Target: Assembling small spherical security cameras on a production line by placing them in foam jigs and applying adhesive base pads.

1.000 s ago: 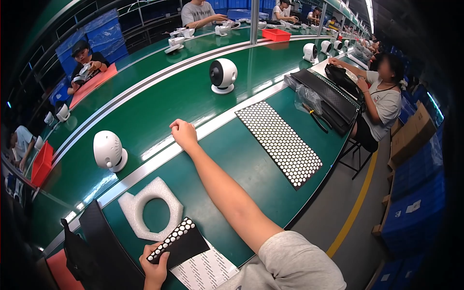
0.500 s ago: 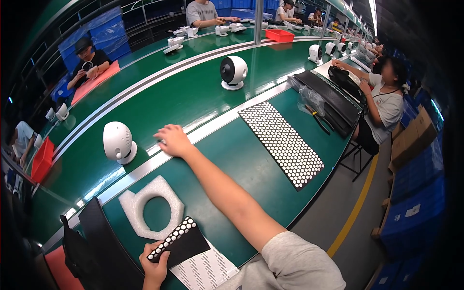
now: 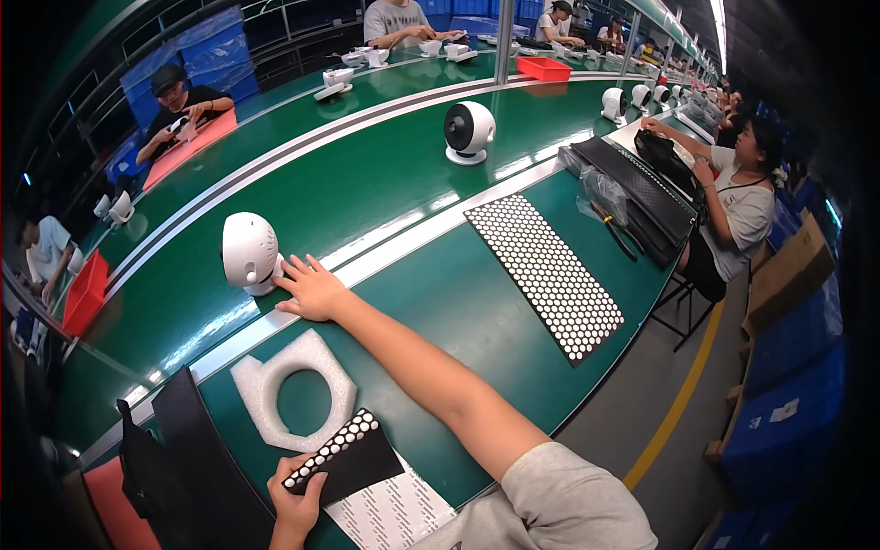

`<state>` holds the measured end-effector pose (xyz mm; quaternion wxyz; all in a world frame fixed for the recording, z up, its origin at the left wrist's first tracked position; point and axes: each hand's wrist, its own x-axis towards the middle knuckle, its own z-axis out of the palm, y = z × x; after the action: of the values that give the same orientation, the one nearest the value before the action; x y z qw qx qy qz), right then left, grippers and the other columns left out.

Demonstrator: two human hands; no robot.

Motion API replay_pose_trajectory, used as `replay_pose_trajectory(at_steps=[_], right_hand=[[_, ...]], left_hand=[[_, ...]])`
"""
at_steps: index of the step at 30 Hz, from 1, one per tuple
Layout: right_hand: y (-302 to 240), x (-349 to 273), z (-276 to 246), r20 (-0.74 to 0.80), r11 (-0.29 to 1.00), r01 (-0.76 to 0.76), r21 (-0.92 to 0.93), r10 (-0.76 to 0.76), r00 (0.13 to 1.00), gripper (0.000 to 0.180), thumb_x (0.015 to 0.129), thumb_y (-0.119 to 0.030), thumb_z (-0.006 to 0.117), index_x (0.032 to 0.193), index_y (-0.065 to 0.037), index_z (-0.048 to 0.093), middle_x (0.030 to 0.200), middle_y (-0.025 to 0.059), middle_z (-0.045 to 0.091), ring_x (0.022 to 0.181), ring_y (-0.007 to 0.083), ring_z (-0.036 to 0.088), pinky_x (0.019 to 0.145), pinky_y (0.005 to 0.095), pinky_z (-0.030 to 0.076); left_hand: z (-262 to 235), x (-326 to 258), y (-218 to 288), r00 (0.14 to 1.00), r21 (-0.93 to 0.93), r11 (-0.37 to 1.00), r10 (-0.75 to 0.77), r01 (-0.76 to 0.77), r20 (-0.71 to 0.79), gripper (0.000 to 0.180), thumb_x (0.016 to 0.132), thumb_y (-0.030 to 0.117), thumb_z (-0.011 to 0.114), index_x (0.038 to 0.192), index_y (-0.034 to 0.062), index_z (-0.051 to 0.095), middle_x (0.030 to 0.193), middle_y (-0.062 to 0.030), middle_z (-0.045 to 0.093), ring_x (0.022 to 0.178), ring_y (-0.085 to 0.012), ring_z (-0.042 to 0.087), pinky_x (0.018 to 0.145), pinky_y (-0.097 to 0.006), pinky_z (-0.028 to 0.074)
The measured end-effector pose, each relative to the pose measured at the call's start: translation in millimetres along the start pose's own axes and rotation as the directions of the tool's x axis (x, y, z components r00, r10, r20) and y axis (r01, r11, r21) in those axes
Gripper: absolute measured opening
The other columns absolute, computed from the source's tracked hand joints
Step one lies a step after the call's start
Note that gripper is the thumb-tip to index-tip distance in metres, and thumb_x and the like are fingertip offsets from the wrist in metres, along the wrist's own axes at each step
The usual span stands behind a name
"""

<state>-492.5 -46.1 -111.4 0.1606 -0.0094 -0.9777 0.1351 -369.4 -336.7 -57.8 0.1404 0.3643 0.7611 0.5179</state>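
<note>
My left hand [image 3: 295,502] pinches a black sheet [image 3: 362,460] whose curled-over edge shows rows of round white dots. Beneath it lies a white backing paper [image 3: 394,506] with print. My right hand [image 3: 314,290] is stretched over the metal rail, fingers spread, at the base of a white round-headed device [image 3: 251,249] on the green belt. The fingertips are right beside that base; whether they touch it I cannot tell. Between my hands, a white foam ring [image 3: 341,399] lies flat on the green worktable.
A larger black sheet of white dots [image 3: 555,280] lies to the right, with pliers [image 3: 616,231] and black folded material [image 3: 632,188] beyond. Another white device [image 3: 469,131] stands farther along the belt [image 3: 367,183]. A co-worker [image 3: 733,202] sits at right. Black material [image 3: 197,440] lies at left.
My right hand has closed the gap to the white device, its fingers now spread by the base. Both devices appear farther right in the picture. My left hand still holds the sheet.
</note>
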Motion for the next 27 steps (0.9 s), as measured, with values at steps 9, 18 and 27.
replay_pose_trajectory(at_steps=[9,18,27], right_hand=[[9,-1,4,-0.152,0.995,0.078,0.064,-0.068,0.986,0.048,0.082,-0.042,0.043,0.112,-0.003,0.044,0.124,0.0138,0.039,0.12,0.0279,0.03,0.101,0.0402,0.019],[-4,4,5,-0.123,0.994,0.055,0.097,-0.042,0.992,0.064,0.076,-0.046,0.048,0.119,0.001,0.038,0.125,0.0149,0.037,0.123,0.0294,0.025,0.103,0.0385,0.017],[6,7,8,-0.064,0.983,-0.167,0.08,0.172,0.983,0.075,0.079,-0.053,0.04,0.127,0.004,0.026,0.134,0.0188,0.022,0.127,0.0323,0.011,0.104,0.0415,0.008]], left_hand=[[4,2,-3,1.0,-0.01,1.0,0.029,-0.029,0.0,0.017,0.067,0.0,0.063,0.077,-0.0035,0.05,0.081,-0.0134,0.062,0.071,-0.0148,0.058,0.066,-0.025,0.045],[-3,-4,3,0.999,-0.002,0.999,-0.037,0.037,0.029,0.013,0.073,-0.002,0.06,0.084,-0.0034,0.053,0.075,-0.0032,0.055,0.07,-0.009,0.048,0.067,-0.021,0.039],[1,3,7,0.998,0.022,0.999,-0.045,0.044,0.045,0.013,0.073,-0.001,0.06,0.084,-0.0036,0.053,0.076,-0.0043,0.056,0.072,-0.0098,0.05,0.067,-0.022,0.04]])
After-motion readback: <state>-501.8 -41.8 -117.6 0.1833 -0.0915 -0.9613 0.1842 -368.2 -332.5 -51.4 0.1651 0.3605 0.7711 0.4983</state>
